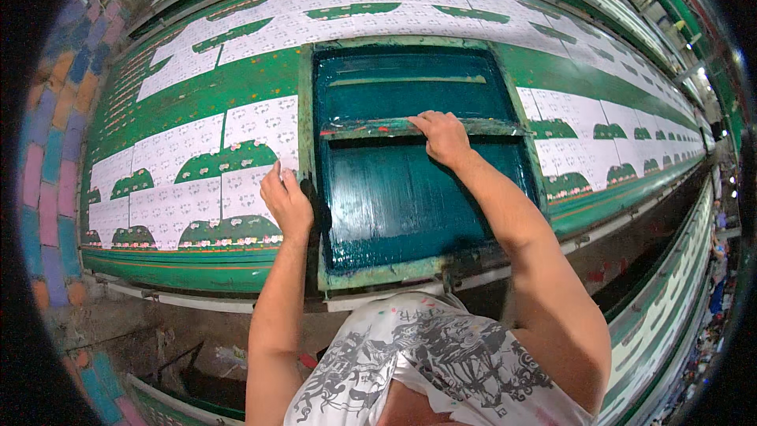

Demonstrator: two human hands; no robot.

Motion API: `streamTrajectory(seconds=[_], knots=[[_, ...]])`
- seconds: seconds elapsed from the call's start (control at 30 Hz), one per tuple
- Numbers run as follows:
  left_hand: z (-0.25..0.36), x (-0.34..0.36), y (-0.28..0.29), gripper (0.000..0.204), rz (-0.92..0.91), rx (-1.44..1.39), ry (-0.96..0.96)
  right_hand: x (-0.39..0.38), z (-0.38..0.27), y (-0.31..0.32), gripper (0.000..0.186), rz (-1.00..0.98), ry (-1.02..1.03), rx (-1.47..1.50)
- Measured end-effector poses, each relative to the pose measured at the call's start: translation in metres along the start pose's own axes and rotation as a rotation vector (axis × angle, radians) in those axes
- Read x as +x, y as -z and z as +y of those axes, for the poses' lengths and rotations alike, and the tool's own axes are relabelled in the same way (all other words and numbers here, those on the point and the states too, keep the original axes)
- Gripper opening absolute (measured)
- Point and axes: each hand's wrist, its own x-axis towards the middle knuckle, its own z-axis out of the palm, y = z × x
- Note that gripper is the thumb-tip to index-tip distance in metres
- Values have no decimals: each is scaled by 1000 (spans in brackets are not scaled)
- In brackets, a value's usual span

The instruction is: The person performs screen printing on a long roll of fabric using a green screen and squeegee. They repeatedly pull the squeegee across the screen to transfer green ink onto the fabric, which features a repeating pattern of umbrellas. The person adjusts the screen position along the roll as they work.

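Note:
A silk-screen frame (308,79) with pale, paint-stained edges lies on the long green printing table in front of me. Dark teal ink (394,205) coats its mesh, glossy and streaked toward me. Across the mesh, a little beyond its middle, runs a squeegee (371,129) with a stained wooden bar. My right hand (445,139) is closed over the bar, right of its centre. My left hand (286,201) hovers by the frame's left side, fingers loosely bent and apart, with nothing visible in them. Below it lie white printed fabric pieces (173,142).
More printed white pieces (568,102) continue along the table to the right and across its far side. The green table top (189,268) ends at a pale metal rail close to me. Another long table (662,331) stands at the lower right. Coloured floor bricks (51,213) show at left.

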Motion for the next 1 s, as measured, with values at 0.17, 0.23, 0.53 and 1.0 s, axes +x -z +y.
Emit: streamTrajectory(seconds=[0.17,0.23,0.53,1.0], knots=[[3,0,2,43,9,47,30,58,42,-25,47,2,30,6],[5,-1,3,43,18,61,38,82,54,-29,48,-17,18,39],[10,-3,7,43,34,102,78,142,97,-19,48,-230,-80,62],[9,1,5,44,-14,131,55,123,101,-24,40,-209,18,52]])
